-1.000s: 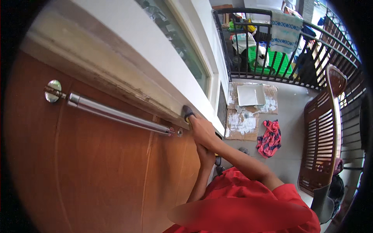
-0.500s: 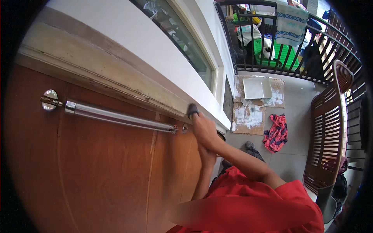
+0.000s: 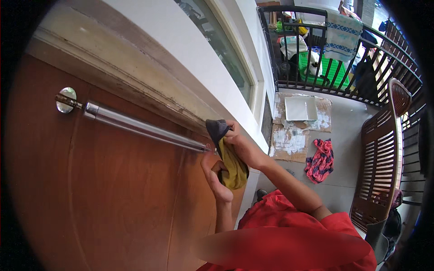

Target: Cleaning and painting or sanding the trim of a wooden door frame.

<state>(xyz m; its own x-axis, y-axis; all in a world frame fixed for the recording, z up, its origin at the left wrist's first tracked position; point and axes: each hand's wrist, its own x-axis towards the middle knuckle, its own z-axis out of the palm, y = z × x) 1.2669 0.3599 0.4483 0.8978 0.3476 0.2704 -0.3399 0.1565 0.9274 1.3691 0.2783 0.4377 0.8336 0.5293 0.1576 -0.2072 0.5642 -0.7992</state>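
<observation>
A metal bar handle is mounted on a brown wooden door. My right hand is closed on a cloth, olive-yellow with a dark grey end, which hangs down beside the handle's near end. My left hand is just below that end, its fingers curved but apart from the thumb. The fingertips reach up close to the handle; whether they touch it I cannot tell. The thumb lies against or just in front of the cloth. At the bar's far end is a round metal plate.
A worn, pale frame ledge borders the door. On the floor a white tray rests on paint-marked cardboard, near a crumpled pink-and-black cloth. A brown slatted bench stands at right, and a black railing crosses behind.
My hands, close together before, have moved apart. The left has come down and left, and the cloth now hangs unfolded from my right hand. The view has shifted slightly.
</observation>
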